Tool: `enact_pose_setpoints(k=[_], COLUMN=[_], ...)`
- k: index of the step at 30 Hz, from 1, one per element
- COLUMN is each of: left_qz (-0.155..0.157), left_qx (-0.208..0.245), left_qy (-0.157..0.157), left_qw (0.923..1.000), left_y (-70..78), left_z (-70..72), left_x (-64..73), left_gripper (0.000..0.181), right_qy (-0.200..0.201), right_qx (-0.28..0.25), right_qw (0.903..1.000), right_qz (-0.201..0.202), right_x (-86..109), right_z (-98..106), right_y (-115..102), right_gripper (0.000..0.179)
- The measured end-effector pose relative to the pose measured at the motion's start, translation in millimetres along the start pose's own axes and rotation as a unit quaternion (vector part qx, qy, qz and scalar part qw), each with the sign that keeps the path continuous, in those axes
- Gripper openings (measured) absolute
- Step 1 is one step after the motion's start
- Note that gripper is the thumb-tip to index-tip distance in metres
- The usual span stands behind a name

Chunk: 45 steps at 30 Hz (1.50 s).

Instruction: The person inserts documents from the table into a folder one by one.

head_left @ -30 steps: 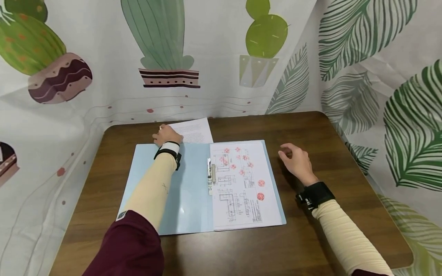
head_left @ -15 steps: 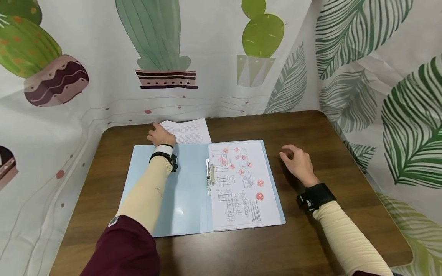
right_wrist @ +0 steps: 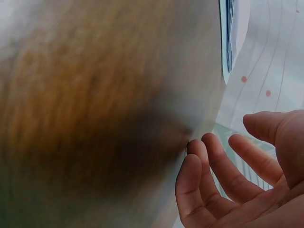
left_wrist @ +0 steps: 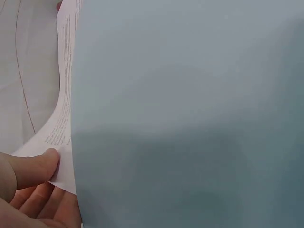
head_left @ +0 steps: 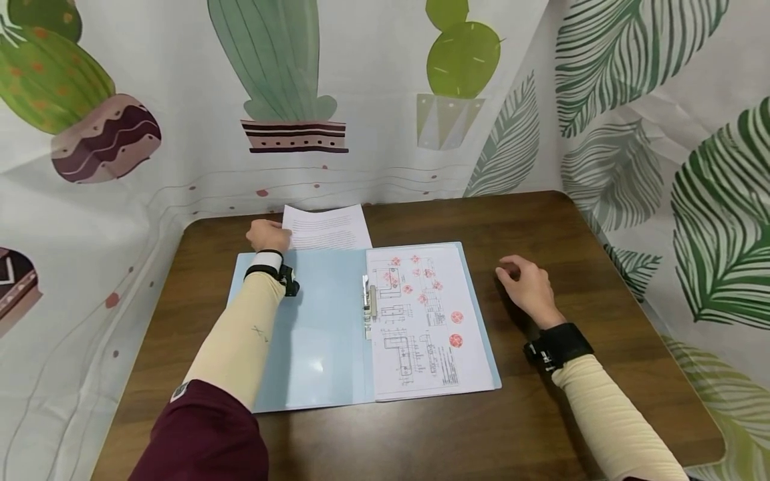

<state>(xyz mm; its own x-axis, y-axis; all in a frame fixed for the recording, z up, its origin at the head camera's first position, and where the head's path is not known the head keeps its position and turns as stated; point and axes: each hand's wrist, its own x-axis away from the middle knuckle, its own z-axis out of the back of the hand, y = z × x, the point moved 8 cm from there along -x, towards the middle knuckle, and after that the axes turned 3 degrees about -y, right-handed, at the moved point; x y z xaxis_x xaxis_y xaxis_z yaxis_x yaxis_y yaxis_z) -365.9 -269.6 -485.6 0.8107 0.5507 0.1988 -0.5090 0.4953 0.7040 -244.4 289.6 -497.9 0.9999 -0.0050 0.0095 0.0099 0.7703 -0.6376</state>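
Observation:
My left hand (head_left: 267,236) pinches the left edge of a printed sheet of paper (head_left: 327,227) behind the folder, thumb on top and fingers below, as the left wrist view shows. The sheet (left_wrist: 64,109) bends upward there, and its near part is hidden by the folder. A light blue folder (head_left: 325,334) lies spread out flat, with a metal clip (head_left: 369,304) near its spine. On its right side lies a drawing sheet (head_left: 421,374) with red stamps. To the right of the folder my right hand (head_left: 528,290) rests over the table, fingers loosely curled and holding nothing.
The brown wooden table (head_left: 421,434) has rounded corners and carries the folder and papers. Behind it and along the right hangs a white cloth (head_left: 385,133) printed with cacti and leaves.
My left hand has moved left along the paper to its left edge, uncovering more of the printed sheet. The right hand stays nearly where it was, loosely curled.

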Motion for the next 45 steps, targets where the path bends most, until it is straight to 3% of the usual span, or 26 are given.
enact_pose_setpoints(k=[6, 11, 23, 27, 34, 37, 40, 43, 45], left_qz=[-0.016, -0.049, -0.178, -0.228, -0.324, -0.346, -0.373, -0.39, -0.392], left_qx=[0.015, 0.053, 0.122, 0.138, 0.176, 0.18, 0.2, 0.224, 0.239], left_qy=[0.002, 0.007, 0.031, 0.05, 0.058, 0.068, 0.082, 0.091, 0.093], left_qw=[0.9998, 0.9974, 0.9761, 0.9625, 0.9278, 0.9184, 0.9021, 0.8885, 0.8835], left_y=[-3.5, -0.5, 42.1, 56.4, 93.8, 111.4, 128.3, 141.1, 147.2], left_z=[3.8, 7.8, 36.4, 49.5, 73.5, 85.4, 98.2, 110.6, 117.5], left_x=[0.9, 3.8, 27.8, 36.2, 61.8, 75.6, 88.3, 96.7, 99.6], left_gripper=[0.022, 0.016, 0.019, 0.017, 0.012, 0.011, 0.011, 0.008, 0.009], right_qy=[0.001, 0.002, 0.004, 0.003, 0.0, 0.002, 0.005, 0.007, 0.007], right_qx=[-0.002, -0.001, 0.001, 0.001, 0.002, 0.001, 0.002, 0.003, 0.005], right_qw=[1.0, 1.0, 1.0, 1.0, 1.0, 1.0, 1.0, 1.0, 1.0], right_qz=[0.002, 0.007, 0.007, 0.006, 0.0, 0.003, 0.006, 0.005, 0.005], right_x=[1.2, 2.0, 1.6, 1.7, 3.3, 2.6, 2.0, 2.2, 2.7], right_z=[0.0, 2.5, 6.7, 5.5, 4.3, 3.6, 3.9, 4.9, 5.6], right_y=[1.5, 0.2, 1.8, 1.6, 1.3, 1.6, 1.8, 2.2, 2.7], right_gripper=[0.037, 0.036, 0.037, 0.037, 0.037, 0.037, 0.036, 0.036, 0.036])
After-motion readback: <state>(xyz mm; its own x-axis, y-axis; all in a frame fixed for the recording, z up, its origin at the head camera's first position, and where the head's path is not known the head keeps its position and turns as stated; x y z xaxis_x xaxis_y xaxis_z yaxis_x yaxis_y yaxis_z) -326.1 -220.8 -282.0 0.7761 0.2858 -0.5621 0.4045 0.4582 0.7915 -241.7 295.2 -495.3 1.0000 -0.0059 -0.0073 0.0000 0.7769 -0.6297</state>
